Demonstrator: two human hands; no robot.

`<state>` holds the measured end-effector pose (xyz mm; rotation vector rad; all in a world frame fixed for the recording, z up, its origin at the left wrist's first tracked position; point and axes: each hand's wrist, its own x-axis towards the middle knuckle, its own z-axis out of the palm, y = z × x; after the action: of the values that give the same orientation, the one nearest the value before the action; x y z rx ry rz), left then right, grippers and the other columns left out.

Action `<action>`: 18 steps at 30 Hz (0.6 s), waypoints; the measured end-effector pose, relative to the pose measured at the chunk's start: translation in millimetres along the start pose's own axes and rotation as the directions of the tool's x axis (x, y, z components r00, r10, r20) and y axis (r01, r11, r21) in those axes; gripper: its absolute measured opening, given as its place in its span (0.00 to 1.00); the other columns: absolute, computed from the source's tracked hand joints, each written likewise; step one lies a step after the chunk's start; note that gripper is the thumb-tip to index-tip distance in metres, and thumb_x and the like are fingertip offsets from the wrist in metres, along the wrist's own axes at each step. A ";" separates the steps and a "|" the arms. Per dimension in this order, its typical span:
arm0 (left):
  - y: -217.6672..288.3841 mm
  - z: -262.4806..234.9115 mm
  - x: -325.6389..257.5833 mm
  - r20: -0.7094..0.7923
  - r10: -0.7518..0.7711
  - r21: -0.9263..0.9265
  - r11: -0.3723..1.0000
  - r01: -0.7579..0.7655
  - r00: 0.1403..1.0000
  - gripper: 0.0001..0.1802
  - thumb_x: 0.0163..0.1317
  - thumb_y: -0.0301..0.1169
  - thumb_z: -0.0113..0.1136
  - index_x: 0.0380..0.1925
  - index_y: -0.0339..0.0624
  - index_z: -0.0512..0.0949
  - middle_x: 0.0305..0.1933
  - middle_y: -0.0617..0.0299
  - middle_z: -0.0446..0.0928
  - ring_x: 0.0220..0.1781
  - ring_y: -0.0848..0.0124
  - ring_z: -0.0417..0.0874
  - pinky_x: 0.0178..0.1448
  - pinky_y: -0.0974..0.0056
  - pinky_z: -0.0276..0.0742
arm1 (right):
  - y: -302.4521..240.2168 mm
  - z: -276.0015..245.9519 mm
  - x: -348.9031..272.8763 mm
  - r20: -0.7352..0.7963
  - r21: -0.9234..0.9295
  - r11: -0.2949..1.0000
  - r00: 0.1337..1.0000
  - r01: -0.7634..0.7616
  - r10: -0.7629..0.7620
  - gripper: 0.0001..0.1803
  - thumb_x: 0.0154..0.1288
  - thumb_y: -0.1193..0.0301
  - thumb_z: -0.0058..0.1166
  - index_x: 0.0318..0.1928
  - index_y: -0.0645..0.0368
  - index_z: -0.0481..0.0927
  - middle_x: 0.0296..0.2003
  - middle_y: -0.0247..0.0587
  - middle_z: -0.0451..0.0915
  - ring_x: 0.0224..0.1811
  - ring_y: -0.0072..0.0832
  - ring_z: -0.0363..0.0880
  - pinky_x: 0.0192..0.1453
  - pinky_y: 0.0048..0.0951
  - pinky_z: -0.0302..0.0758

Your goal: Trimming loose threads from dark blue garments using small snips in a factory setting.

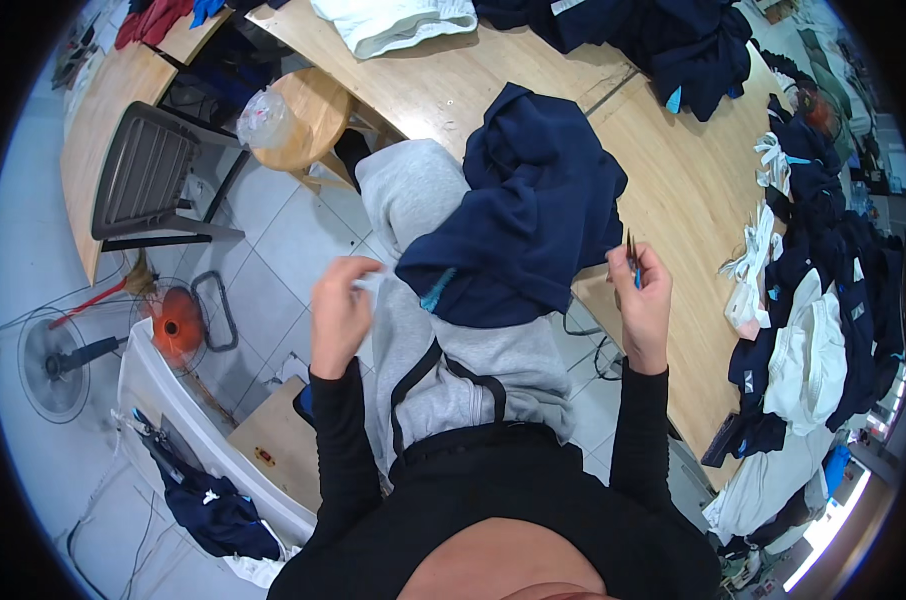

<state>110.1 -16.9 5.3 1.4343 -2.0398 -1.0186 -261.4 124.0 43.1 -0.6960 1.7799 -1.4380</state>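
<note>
Item: navy garment (pixel 533 215), draped over worktop (pixel 673 170) near edge, lower part hanging onto grey-clad lap; right hand (pixel 645 300) grip closed on small blue-handled snips (pixel 633 262), blades up, just beside garment's right edge; left hand (pixel 340 312) grip pinched on something small and pale, cannot tell what; we judge trimming in hand; we advise: keep cloth taut, snip close to seam, blades clear of fabric.

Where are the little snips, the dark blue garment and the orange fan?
little snips (pixel 633 262): head view, on the blades sticking up above the right hand (pixel 645 300).
dark blue garment (pixel 533 215): head view, middle of the bunched cloth.
orange fan (pixel 178 322): head view, on its orange centre, down on the floor.
</note>
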 end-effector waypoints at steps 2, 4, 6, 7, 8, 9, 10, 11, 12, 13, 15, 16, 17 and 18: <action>28.8 -0.5 9.1 -0.303 -0.074 0.005 0.997 0.079 0.950 0.20 0.55 0.13 0.55 0.45 0.36 0.87 0.45 0.50 0.87 0.49 0.58 0.89 0.53 0.58 0.84 | 12.1 -8.6 -5.9 0.005 -0.130 0.991 0.999 -0.033 0.034 0.08 0.76 0.71 0.67 0.43 0.63 0.84 0.36 0.27 0.83 0.39 0.13 0.78 0.46 0.20 0.73; 81.6 10.3 23.6 -0.277 0.026 -0.092 0.994 -0.054 0.960 0.20 0.54 0.13 0.55 0.45 0.36 0.87 0.45 0.49 0.87 0.49 0.55 0.89 0.53 0.57 0.84 | 19.5 4.7 -12.9 0.079 -0.131 0.987 0.991 -0.094 0.105 0.07 0.76 0.72 0.68 0.45 0.63 0.86 0.38 0.29 0.85 0.43 0.16 0.82 0.51 0.22 0.77; 122.2 29.3 45.7 -0.133 0.288 -0.214 0.926 -0.311 0.948 0.22 0.54 0.12 0.55 0.47 0.36 0.87 0.45 0.49 0.87 0.48 0.55 0.89 0.54 0.58 0.83 | 32.9 19.8 -13.2 0.050 -0.118 0.991 0.996 -0.069 0.075 0.07 0.76 0.71 0.68 0.46 0.63 0.86 0.38 0.30 0.86 0.44 0.16 0.82 0.53 0.22 0.77; 136.3 35.7 55.5 0.005 0.437 -0.255 0.870 -0.421 0.900 0.22 0.55 0.12 0.55 0.48 0.36 0.87 0.46 0.50 0.87 0.48 0.57 0.88 0.55 0.59 0.83 | 36.6 26.1 -14.3 0.031 -0.101 0.994 0.998 -0.044 0.047 0.08 0.76 0.71 0.68 0.46 0.63 0.86 0.38 0.30 0.87 0.45 0.17 0.83 0.54 0.22 0.77; 139.8 46.4 65.4 0.050 0.582 -0.210 0.800 -0.561 0.812 0.20 0.56 0.15 0.59 0.49 0.37 0.86 0.46 0.49 0.87 0.48 0.52 0.87 0.56 0.55 0.82 | 41.1 34.2 -17.2 0.038 -0.097 0.995 0.999 -0.027 0.031 0.08 0.76 0.71 0.68 0.46 0.63 0.86 0.38 0.30 0.87 0.45 0.17 0.83 0.54 0.22 0.77; 143.1 52.6 71.0 0.161 0.607 -0.143 0.794 -0.590 0.778 0.16 0.59 0.21 0.65 0.48 0.39 0.86 0.45 0.51 0.86 0.48 0.50 0.86 0.55 0.51 0.80 | 42.6 41.0 -21.7 -0.011 -0.047 0.999 1.000 -0.019 0.018 0.08 0.77 0.69 0.67 0.46 0.62 0.86 0.37 0.29 0.86 0.40 0.15 0.81 0.48 0.21 0.76; 139.1 56.8 72.8 0.341 0.562 0.005 0.800 -0.600 0.753 0.15 0.61 0.33 0.71 0.46 0.40 0.85 0.44 0.52 0.86 0.47 0.49 0.86 0.52 0.50 0.78 | 40.7 45.4 -24.9 -0.047 0.004 1.000 0.999 -0.001 0.001 0.09 0.78 0.68 0.66 0.47 0.61 0.87 0.35 0.28 0.85 0.35 0.13 0.79 0.41 0.20 0.75; 133.6 61.7 71.9 0.501 0.500 0.173 0.742 -0.648 0.706 0.16 0.60 0.40 0.74 0.40 0.41 0.86 0.39 0.51 0.85 0.46 0.51 0.86 0.50 0.49 0.78 | 33.7 43.3 -32.7 -0.063 0.064 0.984 0.983 -0.168 0.172 0.09 0.79 0.66 0.65 0.47 0.60 0.86 0.34 0.26 0.84 0.29 0.10 0.74 0.33 0.19 0.70; 138.3 71.6 69.6 0.601 0.453 0.275 0.656 -0.703 0.658 0.18 0.55 0.44 0.76 0.35 0.41 0.88 0.36 0.50 0.86 0.44 0.51 0.88 0.50 0.48 0.80 | 29.3 32.8 -42.0 -0.069 0.119 0.942 0.944 -0.313 0.323 0.09 0.80 0.64 0.64 0.46 0.58 0.86 0.32 0.25 0.83 0.23 0.08 0.69 0.26 0.18 0.64; 142.7 83.9 66.5 0.637 0.452 0.213 0.676 -0.706 0.625 0.18 0.53 0.45 0.77 0.32 0.41 0.88 0.34 0.48 0.88 0.42 0.48 0.91 0.47 0.45 0.84 | 37.5 23.0 -47.9 -0.149 0.170 0.935 0.930 -0.311 0.336 0.09 0.81 0.62 0.62 0.45 0.53 0.84 0.30 0.22 0.79 0.17 0.07 0.58 0.18 0.20 0.51; 160.9 102.5 74.4 0.848 0.353 0.063 0.672 -0.738 0.395 0.19 0.55 0.44 0.76 0.34 0.38 0.89 0.36 0.44 0.89 0.45 0.46 0.93 0.41 0.44 0.88 | 50.9 -1.1 -52.4 -0.239 0.318 0.888 0.878 -0.333 0.415 0.08 0.81 0.63 0.62 0.45 0.51 0.80 0.29 0.24 0.79 0.17 0.07 0.64 0.17 0.18 0.53; 170.3 102.5 83.0 0.875 0.446 -0.204 0.695 -0.689 0.191 0.19 0.58 0.43 0.76 0.29 0.37 0.86 0.30 0.47 0.86 0.36 0.47 0.89 0.41 0.47 0.85 | 54.5 -12.1 -49.5 -0.316 0.360 0.886 0.856 -0.292 0.410 0.09 0.81 0.62 0.61 0.45 0.52 0.79 0.31 0.26 0.80 0.17 0.08 0.65 0.17 0.18 0.54; 177.2 117.3 98.5 0.759 0.639 -0.585 0.586 -0.560 -0.125 0.20 0.66 0.39 0.74 0.25 0.35 0.78 0.23 0.57 0.76 0.28 0.60 0.79 0.39 0.54 0.79 | 56.8 -17.5 -44.6 -0.377 0.352 0.915 0.864 -0.199 0.333 0.10 0.81 0.62 0.61 0.46 0.54 0.80 0.31 0.27 0.80 0.17 0.08 0.66 0.17 0.18 0.55; 189.5 123.2 111.7 0.592 0.792 -0.806 0.584 -0.099 -0.150 0.13 0.72 0.32 0.70 0.31 0.37 0.81 0.31 0.67 0.81 0.33 0.74 0.77 0.46 0.64 0.79 | 55.7 -23.8 -36.4 -0.449 0.344 0.933 0.854 -0.106 0.263 0.11 0.81 0.62 0.61 0.46 0.55 0.80 0.32 0.29 0.80 0.17 0.09 0.66 0.17 0.18 0.55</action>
<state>-132.2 -46.4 68.5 -0.8857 -2.2681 -2.2336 -257.5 179.0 -1.2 0.0214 1.8590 -1.8117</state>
